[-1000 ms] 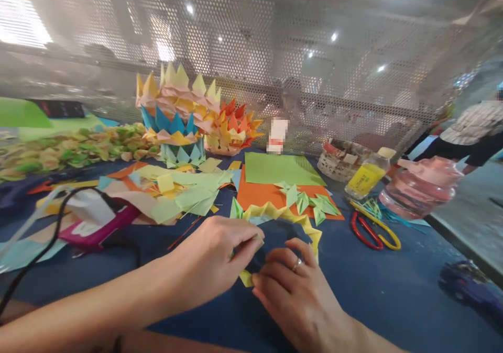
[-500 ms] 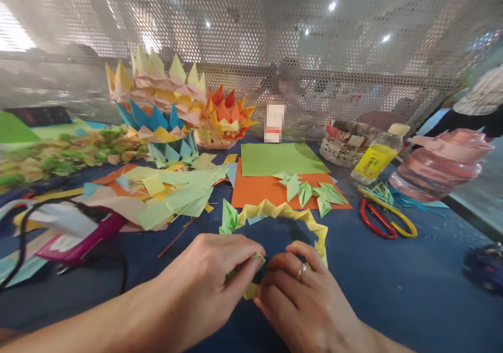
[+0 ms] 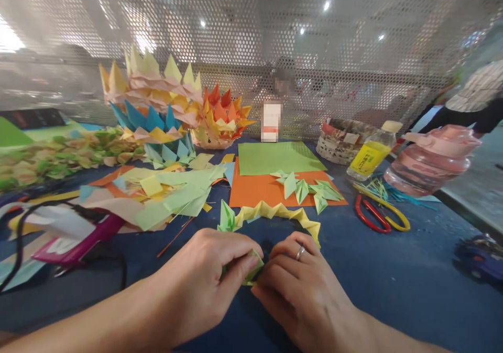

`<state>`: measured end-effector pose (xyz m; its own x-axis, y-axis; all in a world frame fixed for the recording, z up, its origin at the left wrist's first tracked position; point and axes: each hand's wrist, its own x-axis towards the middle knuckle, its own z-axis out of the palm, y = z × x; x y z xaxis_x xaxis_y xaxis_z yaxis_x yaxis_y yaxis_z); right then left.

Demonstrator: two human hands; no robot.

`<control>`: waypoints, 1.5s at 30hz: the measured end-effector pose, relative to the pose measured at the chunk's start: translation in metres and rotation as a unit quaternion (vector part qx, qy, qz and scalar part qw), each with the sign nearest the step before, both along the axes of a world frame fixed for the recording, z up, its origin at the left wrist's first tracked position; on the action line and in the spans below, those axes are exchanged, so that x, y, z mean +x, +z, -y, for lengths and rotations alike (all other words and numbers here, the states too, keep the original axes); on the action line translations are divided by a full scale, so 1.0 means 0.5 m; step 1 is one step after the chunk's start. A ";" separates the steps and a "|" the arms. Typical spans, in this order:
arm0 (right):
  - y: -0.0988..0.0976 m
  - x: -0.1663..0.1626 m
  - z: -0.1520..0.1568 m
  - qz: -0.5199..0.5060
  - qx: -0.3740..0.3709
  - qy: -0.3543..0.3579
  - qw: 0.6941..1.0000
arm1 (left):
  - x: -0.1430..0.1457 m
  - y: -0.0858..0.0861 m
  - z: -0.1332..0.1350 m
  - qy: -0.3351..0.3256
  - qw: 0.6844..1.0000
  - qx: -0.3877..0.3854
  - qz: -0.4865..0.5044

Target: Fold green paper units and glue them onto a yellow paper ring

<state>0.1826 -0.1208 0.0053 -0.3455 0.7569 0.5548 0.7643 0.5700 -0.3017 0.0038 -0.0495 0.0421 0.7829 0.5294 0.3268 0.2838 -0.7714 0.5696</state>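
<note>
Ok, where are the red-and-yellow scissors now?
In the head view, the scissors lie on the blue table, right of the right hand, on the near side of the yellow-labelled bottle.

Matt paper ring, glossy plastic jug, perforated metal screen

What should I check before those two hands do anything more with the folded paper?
1. Left hand gripping the green folded piece: ok.
2. Right hand holding the yellow folded band: ok.
3. Green piece seated in the band: cannot tell; fingers hide the join.
4. A hand free for another piece: not ok; both are occupied.
5. Spare green pieces in sight: ok, mostly on the orange sheet.
6. Magenta corded tool apart from the hands: ok.
</note>
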 end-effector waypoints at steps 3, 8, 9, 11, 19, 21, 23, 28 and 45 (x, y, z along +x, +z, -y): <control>-0.001 0.000 0.002 -0.026 -0.014 -0.005 1.000 | 0.000 0.000 0.000 0.000 1.000 -0.010 -0.009; -0.003 -0.003 0.000 -0.054 -0.040 -0.021 0.998 | 0.000 0.007 0.001 -0.010 0.999 -0.032 -0.033; -0.004 -0.003 0.000 -0.058 -0.040 -0.024 0.997 | 0.000 0.008 0.001 -0.013 0.999 -0.035 -0.035; -0.005 -0.005 0.000 -0.061 -0.041 -0.027 0.997 | -0.002 0.009 0.002 -0.015 0.998 -0.041 -0.034; -0.006 -0.005 0.004 -0.050 -0.042 -0.025 0.998 | -0.002 0.014 0.002 -0.011 0.996 -0.073 -0.047; -0.007 -0.005 0.005 -0.047 -0.040 -0.027 0.998 | -0.001 0.017 0.002 -0.014 0.996 -0.077 -0.044; -0.009 -0.005 0.005 -0.045 -0.036 -0.027 0.998 | -0.002 0.019 0.000 -0.019 0.995 -0.078 -0.053; -0.007 -0.004 0.004 -0.059 -0.034 -0.025 0.997 | -0.007 0.024 0.000 -0.047 0.991 -0.112 -0.057; -0.001 -0.003 0.003 -0.064 -0.030 -0.020 0.997 | -0.012 0.030 0.005 -0.074 0.997 -0.010 -0.015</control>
